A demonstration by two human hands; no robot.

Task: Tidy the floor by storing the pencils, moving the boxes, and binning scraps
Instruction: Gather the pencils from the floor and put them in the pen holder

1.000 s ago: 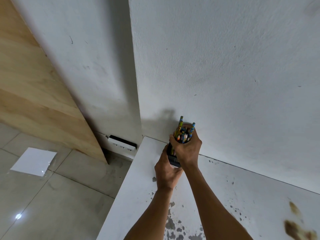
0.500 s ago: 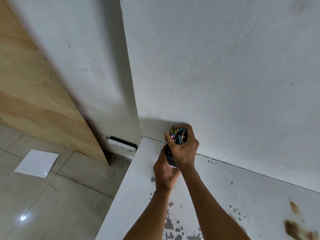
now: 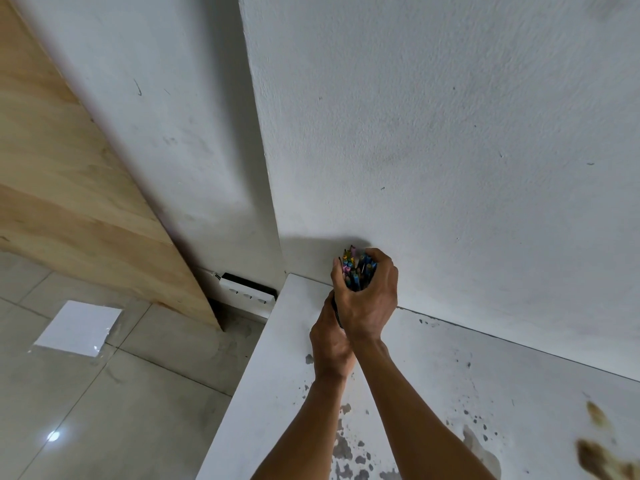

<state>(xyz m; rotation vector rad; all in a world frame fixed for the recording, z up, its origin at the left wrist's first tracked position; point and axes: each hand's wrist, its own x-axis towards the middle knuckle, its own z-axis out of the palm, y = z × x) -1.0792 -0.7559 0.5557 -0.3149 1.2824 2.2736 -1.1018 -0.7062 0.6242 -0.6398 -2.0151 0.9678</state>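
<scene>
Where the two forearms reach away from the near edge, the white ledge [image 3: 277, 375] is flecked with grey spots, and brown smears [image 3: 602, 455] mark its near right part. Farther on, the left hand [image 3: 330, 344] curls round the side of a dark holder [image 3: 336, 310], of which only a thin strip shows between the hands. Just above it the right hand [image 3: 369, 299] wraps over the top, thumb on the left and fingers bent round the right, enclosing the bunched pencils [image 3: 355, 268]. Their blue, pink and yellow ends stick up between thumb and fingers; any print on them is too small to read. Holder and pencils sit at the ledge's far left corner, close against the white wall [image 3: 450, 150]. Beyond the ledge's left edge, a white sheet [image 3: 78, 327] lies on the tiled floor [image 3: 104, 410], a power strip [image 3: 247, 291] lies at the foot of the wall, and a plywood board [image 3: 69, 202] stands behind.
</scene>
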